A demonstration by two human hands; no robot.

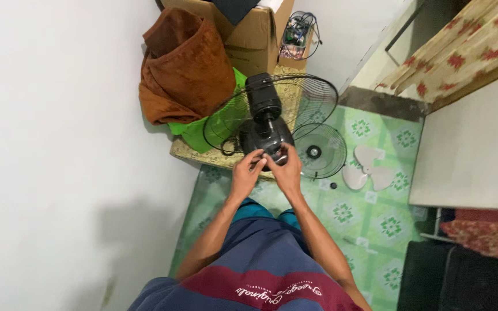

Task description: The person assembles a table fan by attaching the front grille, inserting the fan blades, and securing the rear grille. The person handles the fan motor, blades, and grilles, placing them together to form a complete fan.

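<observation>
Head view, looking straight down at a person standing over a dismantled electric fan.

Left hand [247, 171]: fingers curled in, fingertips touching the dark fan motor housing [265, 138] at its near edge. The grip is partly closed; whether it pinches a small part or only rests on the housing cannot be told at this size.

Right hand [287, 168]: also on the near edge of the motor housing, just beside the left hand, fingers bent inward. Same limit: closed around something small or simply pressing, cannot tell.

Motor housing sits on top of the rear wire guard [295, 98], which lies flat behind and under it. The black neck of the fan [262, 95] extends away from the hands, over the guard.

Front wire guard [320, 151] lies flat on the floor just to the right of the hands, its round hub at centre. White fan blade [370, 170] lies further right, near but apart from that guard. A small dark cap [334, 185] lies on the floor between guard and blade.

Floor: green patterned mat [370, 219].

Behind the fan: brown blanket [183, 63] heaped against a cardboard box [257, 40], green cloth [217, 124] beneath the blanket.
</observation>
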